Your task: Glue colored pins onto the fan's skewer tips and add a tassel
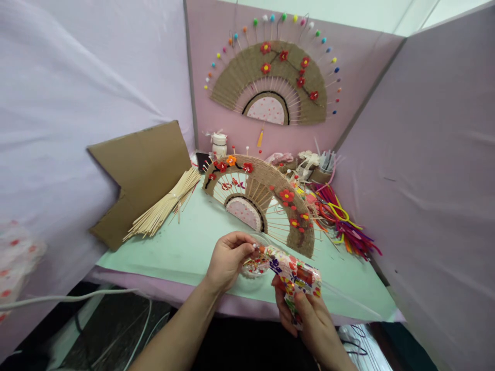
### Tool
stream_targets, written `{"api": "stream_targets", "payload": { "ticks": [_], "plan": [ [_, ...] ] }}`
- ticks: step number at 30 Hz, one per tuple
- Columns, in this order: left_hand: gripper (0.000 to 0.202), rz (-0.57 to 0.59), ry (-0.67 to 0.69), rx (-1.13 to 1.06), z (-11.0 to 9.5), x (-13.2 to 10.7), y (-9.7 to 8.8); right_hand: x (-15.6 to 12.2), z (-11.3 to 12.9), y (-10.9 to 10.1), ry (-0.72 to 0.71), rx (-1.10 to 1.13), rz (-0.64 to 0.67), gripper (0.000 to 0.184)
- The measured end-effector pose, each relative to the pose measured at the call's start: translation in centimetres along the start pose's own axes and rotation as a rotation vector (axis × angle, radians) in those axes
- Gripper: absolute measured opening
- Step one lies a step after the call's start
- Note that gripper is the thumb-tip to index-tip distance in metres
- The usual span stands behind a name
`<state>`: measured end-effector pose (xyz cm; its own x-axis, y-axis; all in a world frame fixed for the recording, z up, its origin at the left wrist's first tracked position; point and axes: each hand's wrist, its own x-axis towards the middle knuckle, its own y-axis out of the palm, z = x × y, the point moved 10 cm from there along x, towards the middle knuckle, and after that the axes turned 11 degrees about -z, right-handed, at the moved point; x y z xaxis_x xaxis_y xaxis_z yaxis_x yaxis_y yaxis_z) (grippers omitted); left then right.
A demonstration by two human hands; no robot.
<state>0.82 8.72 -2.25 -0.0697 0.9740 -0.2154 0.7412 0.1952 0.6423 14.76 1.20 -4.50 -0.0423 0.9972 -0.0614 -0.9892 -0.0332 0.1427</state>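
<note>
My right hand (309,314) is wrapped round the handle of a hot glue gun (288,265) covered in flowery paper. Its orange nozzle points left at the fingertips of my left hand (230,260). Thumb and forefinger there pinch something small and whitish, perhaps a bead, too small to name for sure. Below the nozzle, partly hidden by my left hand and the gun, stands a clear round container (255,268) of small red and gold pieces. Just behind lies a twine-covered fan (301,242) with red flowers and bare sticks between its woven parts.
A bundle of thin wooden sticks (166,203) lies at the left before a folded cardboard sheet (143,175). Colourful pipe cleaners (348,226) heap up on the right. At the back stands a white jar (219,145); a larger fan (235,74) hangs on the pink panel.
</note>
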Motion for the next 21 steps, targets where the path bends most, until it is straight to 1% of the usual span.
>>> {"api": "stream_targets", "payload": {
  "ticks": [8,21],
  "plan": [
    [0.027,0.012,0.051,0.023,-0.47,0.03,0.15,-0.07,-0.24,0.01,0.003,-0.021,0.012,0.054],
    [0.029,0.015,0.062,0.030,-0.50,0.01,0.12,-0.04,-0.64,-0.36,-0.006,-0.067,0.007,0.051]
  ]
}}
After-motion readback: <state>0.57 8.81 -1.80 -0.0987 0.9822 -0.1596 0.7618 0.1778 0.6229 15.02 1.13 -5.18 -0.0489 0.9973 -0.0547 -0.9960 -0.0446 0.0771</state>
